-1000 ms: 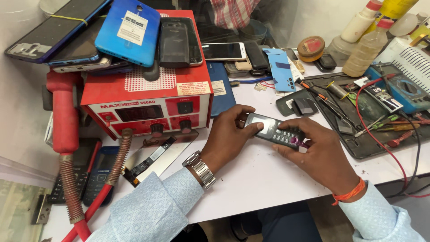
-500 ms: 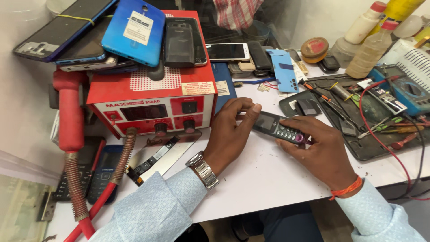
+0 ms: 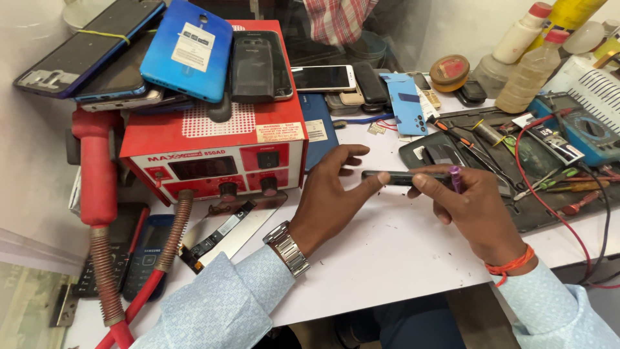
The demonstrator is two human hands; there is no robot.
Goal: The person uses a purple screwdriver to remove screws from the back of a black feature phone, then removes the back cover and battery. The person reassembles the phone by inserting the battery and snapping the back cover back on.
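Observation:
A small dark keypad phone (image 3: 402, 176) is held edge-on above the white table (image 3: 381, 252), between both hands. My left hand (image 3: 332, 194) pinches its left end with thumb and fingers; a metal watch sits on that wrist. My right hand (image 3: 475, 207) grips its right end and also holds a thin tool with a purple tip (image 3: 454, 176) against the phone. An orange thread circles the right wrist.
A red hot-air station (image 3: 216, 152) with several phones stacked on top stands at left, its red handle and hose (image 3: 97, 194) beside it. A dark work mat (image 3: 516, 168) with screwdrivers, tweezers, a multimeter and bottles lies at right. More phones lie behind.
The phone has been turned from keypad-up to edge-on and lifted slightly. My left hand shifted from covering it to pinching its end.

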